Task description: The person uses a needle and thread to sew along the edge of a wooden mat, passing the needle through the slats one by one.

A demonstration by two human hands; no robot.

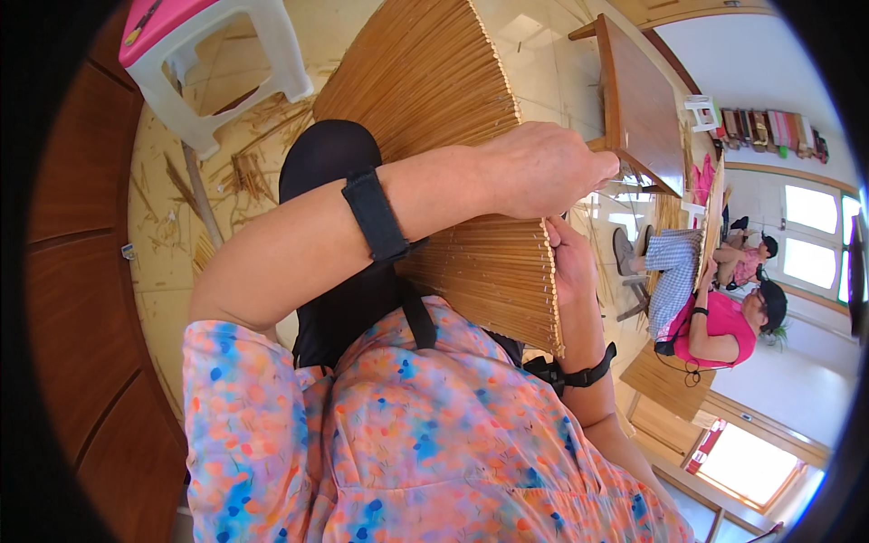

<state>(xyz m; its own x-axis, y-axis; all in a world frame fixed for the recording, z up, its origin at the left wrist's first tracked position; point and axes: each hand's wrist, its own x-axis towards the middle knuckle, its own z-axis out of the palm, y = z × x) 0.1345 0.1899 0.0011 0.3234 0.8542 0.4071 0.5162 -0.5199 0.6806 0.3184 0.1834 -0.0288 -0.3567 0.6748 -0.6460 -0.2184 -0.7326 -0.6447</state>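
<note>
A wide mat of thin brown stalks (pixel 489 267), bound in a row along its right edge, lies across my lap and reaches away over my dark-clad knee. My left hand (pixel 548 169) is closed in a fist over that bound edge, its arm crossing the mat from the left. What its fingers pinch is hidden. Just below, my right hand (pixel 572 258) grips the same edge, thumb and fingers against the stalk ends. A small dark bit shows between the two hands, too small to name. Black bands circle both my forearms.
At upper left a white stool with a pink top (pixel 195 25) carries a small hand tool (pixel 140 32). Stalk scraps (pixel 249 176) litter the tiled floor. A wooden table (pixel 638 104) stands ahead right. A person in pink (pixel 720 330) sits at right; another sits beyond.
</note>
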